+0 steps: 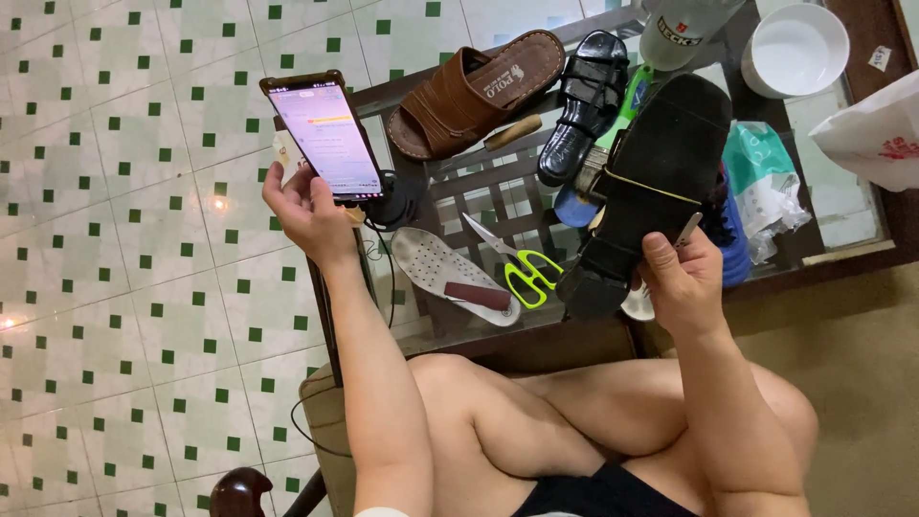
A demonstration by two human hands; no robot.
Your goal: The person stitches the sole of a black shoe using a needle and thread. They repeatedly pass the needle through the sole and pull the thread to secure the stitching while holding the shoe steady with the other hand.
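Two hands busy at the glass worktop (pixel 842 225): your left hand (pixel 304 213) curls around a lit smartphone (pixel 321 137), while your right hand (pixel 682 278) grips a black sandal (pixel 661 172), sole up, above yellow-handled scissors (pixel 525 266) and a white insole (pixel 442 270).

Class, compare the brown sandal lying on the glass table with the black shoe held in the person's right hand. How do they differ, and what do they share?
The brown sandal lies on the glass table untouched, footbed up; the black shoe is lifted in the right hand, its dark sole facing the camera. The sandal is tan brown, the shoe black. Both are single, open footwear.
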